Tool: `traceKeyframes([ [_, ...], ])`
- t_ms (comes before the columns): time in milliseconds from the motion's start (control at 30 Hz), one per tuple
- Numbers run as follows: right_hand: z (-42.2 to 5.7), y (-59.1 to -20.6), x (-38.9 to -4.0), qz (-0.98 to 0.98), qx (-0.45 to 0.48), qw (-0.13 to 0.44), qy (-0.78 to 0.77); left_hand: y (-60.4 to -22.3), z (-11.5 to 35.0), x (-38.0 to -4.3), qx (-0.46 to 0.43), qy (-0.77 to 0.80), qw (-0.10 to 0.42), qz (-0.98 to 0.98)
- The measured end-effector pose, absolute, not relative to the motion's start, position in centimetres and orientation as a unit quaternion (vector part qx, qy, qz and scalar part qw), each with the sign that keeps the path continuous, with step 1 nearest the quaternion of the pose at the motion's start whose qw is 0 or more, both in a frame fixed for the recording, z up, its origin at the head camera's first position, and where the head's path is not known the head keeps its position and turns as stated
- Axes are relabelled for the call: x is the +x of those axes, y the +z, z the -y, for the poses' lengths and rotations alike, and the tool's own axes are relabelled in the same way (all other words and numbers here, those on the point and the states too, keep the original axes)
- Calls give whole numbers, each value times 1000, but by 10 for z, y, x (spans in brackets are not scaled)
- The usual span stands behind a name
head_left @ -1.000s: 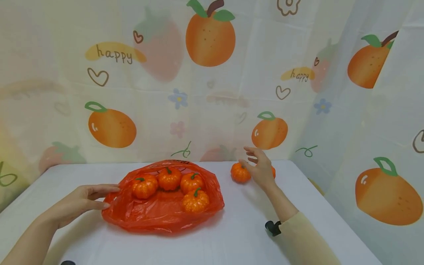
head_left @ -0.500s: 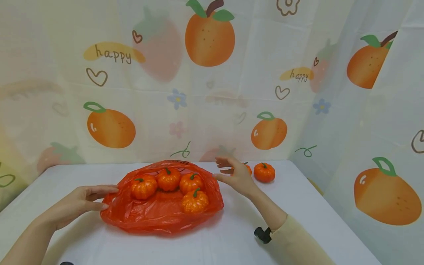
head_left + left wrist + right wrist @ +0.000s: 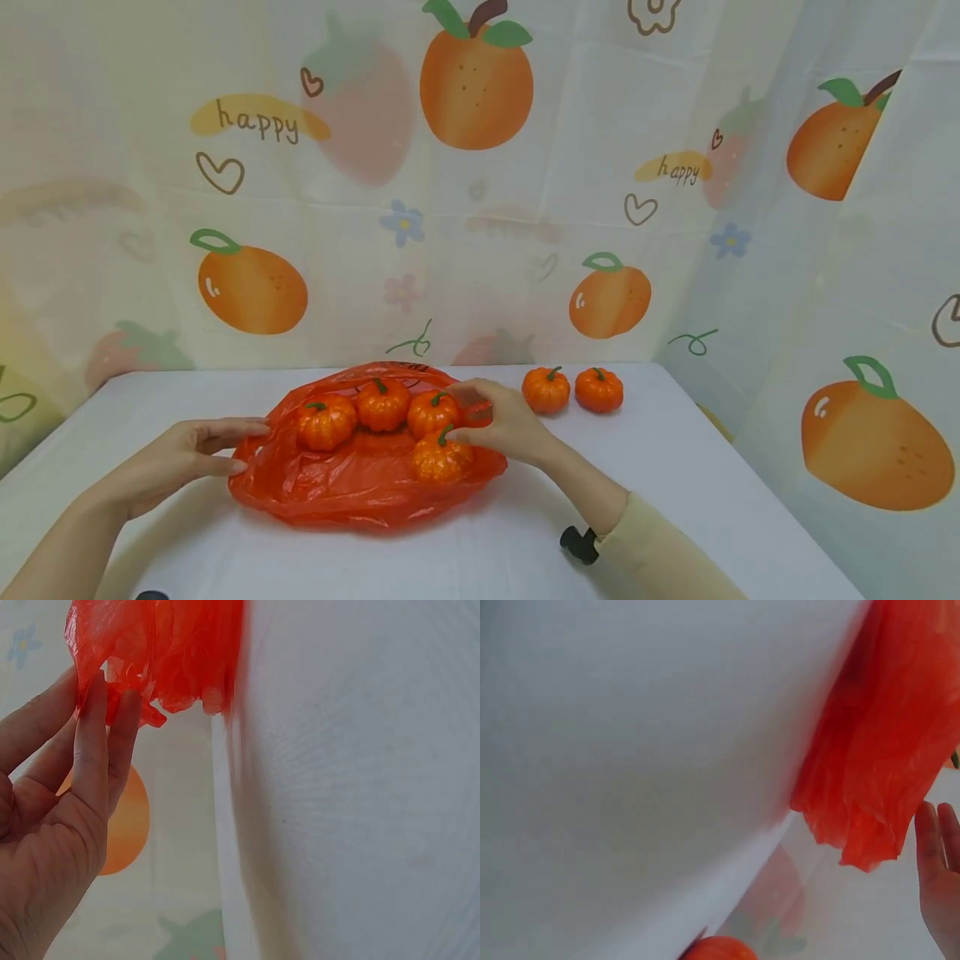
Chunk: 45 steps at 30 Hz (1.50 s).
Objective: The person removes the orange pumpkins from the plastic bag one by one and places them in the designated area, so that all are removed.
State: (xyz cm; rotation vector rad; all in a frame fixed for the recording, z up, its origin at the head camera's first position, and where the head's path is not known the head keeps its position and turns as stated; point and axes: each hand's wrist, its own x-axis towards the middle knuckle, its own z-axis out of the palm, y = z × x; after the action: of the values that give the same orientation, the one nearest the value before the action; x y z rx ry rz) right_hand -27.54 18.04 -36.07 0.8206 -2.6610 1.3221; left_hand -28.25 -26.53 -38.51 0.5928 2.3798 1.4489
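A red plastic bag [image 3: 352, 492] lies with its mouth spread on the table, holding several small orange pumpkins [image 3: 327, 423] with green stems. My left hand [image 3: 168, 467] holds the bag's left edge between thumb and fingers; in the left wrist view the film hangs at the fingertips [image 3: 91, 697]. Over the bag's right rim is my right hand [image 3: 513, 421], its fingers extended and the thumb beside the front right pumpkin [image 3: 438, 460]. No pumpkin is in that hand. The right wrist view shows extended fingers [image 3: 930, 840] at the bag's edge; contact is hard to tell.
Two more pumpkins, a nearer-left one [image 3: 546, 392] and a right one [image 3: 599, 391], stand on the white table [image 3: 675, 442] at the back right. A fruit-printed curtain [image 3: 480, 217] hangs behind the table and along its right side.
My right hand has moved left and slightly down, from beside the two loose pumpkins to the bag's right rim. My left hand and the bag have stayed nearly still.
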Motion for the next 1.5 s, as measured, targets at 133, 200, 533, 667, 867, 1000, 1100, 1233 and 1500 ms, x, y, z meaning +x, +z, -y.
traceKeyframes([
  [133, -177, -365, -274, 876, 271, 30, 398, -386, 266, -282, 207, 504, 149, -825],
  [200, -176, -367, -274, 882, 267, 29, 387, -386, 266, -282, 206, 504, 150, -825],
  [533, -174, -370, -275, 895, 271, 9, 353, -384, 265, -282, 204, 503, 151, -826],
  [667, -173, -369, -273, 900, 269, -4, 343, -384, 265, -282, 204, 504, 152, -826],
  [867, -172, -369, -272, 908, 262, -28, 324, -384, 265, -283, 198, 503, 159, -826],
  [1000, -171, -370, -272, 913, 263, -33, 310, -384, 266, -282, 199, 502, 159, -826],
  [1100, -172, -371, -272, 914, 266, -36, 303, -384, 265, -282, 204, 504, 154, -825],
  [1233, -172, -372, -272, 918, 269, -42, 290, -384, 264, -282, 214, 505, 146, -824],
  [1500, -170, -371, -271, 925, 271, -54, 259, -385, 266, -282, 214, 499, 143, -827],
])
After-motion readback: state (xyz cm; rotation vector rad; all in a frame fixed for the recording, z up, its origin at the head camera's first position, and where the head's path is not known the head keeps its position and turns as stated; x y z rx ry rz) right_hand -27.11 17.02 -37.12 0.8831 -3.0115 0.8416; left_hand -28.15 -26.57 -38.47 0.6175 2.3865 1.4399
